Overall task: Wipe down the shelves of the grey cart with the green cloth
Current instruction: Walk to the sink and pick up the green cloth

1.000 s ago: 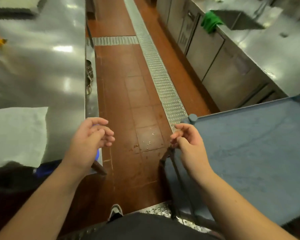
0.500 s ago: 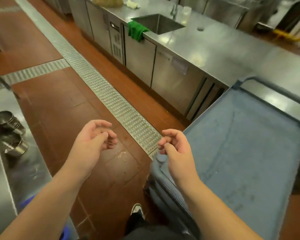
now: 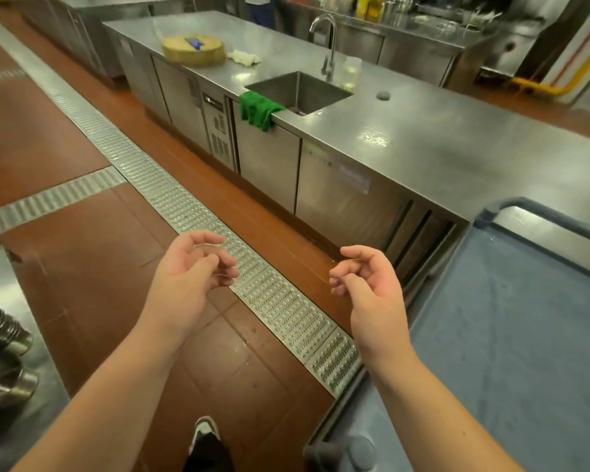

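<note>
The green cloth (image 3: 258,110) hangs over the front edge of the steel counter, at the near left corner of the sink (image 3: 298,92). The grey cart (image 3: 511,335) fills the lower right; its flat top shelf and raised handle bar show, its lower shelves are hidden. My left hand (image 3: 191,270) floats over the floor with fingers loosely curled, holding nothing. My right hand (image 3: 368,284) hovers just left of the cart's edge, fingers loosely curled, also empty. Both hands are far from the cloth.
A long steel counter (image 3: 423,137) with cabinet doors runs along the far side, with a tap, a round wooden board (image 3: 194,49) and a white rag on it. A metal drain grate (image 3: 171,195) crosses the red tiled floor. Stacked metal bowls (image 3: 0,356) sit at the left.
My view has swung right and up, bringing the sink counter and the cloth closer and more central. Both hands stay raised and empty; the right one has drifted off the cart's corner.
</note>
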Demonstrator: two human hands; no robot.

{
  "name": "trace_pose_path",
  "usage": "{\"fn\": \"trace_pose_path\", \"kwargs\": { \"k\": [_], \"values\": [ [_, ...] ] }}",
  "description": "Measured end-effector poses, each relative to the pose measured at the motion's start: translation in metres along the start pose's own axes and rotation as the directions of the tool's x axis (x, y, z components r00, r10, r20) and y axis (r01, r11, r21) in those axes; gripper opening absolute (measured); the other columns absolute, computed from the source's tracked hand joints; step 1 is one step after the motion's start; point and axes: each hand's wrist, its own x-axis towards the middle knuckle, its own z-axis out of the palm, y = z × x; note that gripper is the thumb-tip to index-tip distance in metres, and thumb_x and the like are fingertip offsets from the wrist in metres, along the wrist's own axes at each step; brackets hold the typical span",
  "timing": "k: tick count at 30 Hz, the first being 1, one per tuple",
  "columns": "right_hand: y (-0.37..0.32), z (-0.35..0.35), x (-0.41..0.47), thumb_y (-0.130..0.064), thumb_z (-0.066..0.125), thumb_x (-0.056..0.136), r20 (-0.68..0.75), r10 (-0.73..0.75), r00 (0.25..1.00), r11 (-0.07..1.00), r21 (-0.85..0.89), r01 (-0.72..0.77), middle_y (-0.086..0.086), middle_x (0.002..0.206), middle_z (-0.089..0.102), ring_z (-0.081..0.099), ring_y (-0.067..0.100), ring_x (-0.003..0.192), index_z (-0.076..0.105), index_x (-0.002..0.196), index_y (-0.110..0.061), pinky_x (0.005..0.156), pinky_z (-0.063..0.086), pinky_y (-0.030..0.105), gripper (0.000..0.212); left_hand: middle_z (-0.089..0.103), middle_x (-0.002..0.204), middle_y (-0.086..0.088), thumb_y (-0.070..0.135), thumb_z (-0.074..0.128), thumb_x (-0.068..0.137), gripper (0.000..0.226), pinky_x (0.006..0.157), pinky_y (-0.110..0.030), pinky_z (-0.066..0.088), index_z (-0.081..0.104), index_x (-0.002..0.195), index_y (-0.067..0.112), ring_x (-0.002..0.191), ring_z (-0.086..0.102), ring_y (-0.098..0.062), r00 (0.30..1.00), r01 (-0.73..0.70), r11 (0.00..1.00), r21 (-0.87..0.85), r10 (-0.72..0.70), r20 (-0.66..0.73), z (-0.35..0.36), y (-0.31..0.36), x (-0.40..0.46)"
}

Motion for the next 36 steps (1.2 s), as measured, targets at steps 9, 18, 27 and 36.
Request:
{"fn": "trace_pose_path", "kwargs": {
  "k": [9,18,27,36],
  "values": [
    [0.020,0.152,0.115,0.009,0.043,0.092,-0.048,0.001,0.999,1.000,-0.009,-0.001,0.006,0.087,0.065,0.062,0.017,0.082,0.061,0.109,-0.016,0.076,0.052,0.030,0.035,0.065,0.078,-0.005,-0.009,0.038,0.093,0.028,0.072,-0.040,0.052,0.056,0.102,0.010,0.072,0.064,-0.022,0.998,-0.028,0.996,0.084,0.024,0.050,-0.106,0.009,0.169],
    [0.018,0.275,0.214,0.009,0.042,0.092,-0.038,0.008,0.999,1.000,-0.010,-0.008,0.004,0.087,0.065,0.063,0.018,0.084,0.060,0.110,-0.017,0.078,0.055,0.031,0.036,0.065,0.079,-0.006,-0.010,0.038,0.093,0.029,0.073,-0.041,0.053,0.056,0.106,0.009,0.075,0.064,-0.025,0.999,-0.008,0.997,0.077,0.005,0.036,-0.190,0.028,0.302],
    [0.041,0.312,0.374,0.007,0.043,0.093,-0.077,-0.021,0.997,0.999,-0.030,0.018,0.004,0.087,0.066,0.064,0.019,0.084,0.060,0.111,-0.019,0.077,0.055,0.029,0.036,0.064,0.083,-0.012,-0.011,0.038,0.092,0.029,0.069,-0.034,0.055,0.055,0.108,0.006,0.072,0.065,-0.022,0.997,0.070,0.992,0.104,-0.071,0.004,-0.191,0.006,0.466],
    [0.079,0.344,0.588,0.009,0.043,0.091,0.005,0.059,0.998,0.992,-0.111,-0.058,-0.001,0.085,0.066,0.064,0.020,0.086,0.060,0.110,-0.021,0.082,0.055,0.037,0.040,0.064,0.083,-0.013,-0.010,0.039,0.091,0.030,0.075,-0.043,0.053,0.056,0.110,0.006,0.075,0.063,-0.027,0.991,0.125,0.989,0.080,-0.121,-0.051,-0.153,-0.012,0.663]
  ]
}}
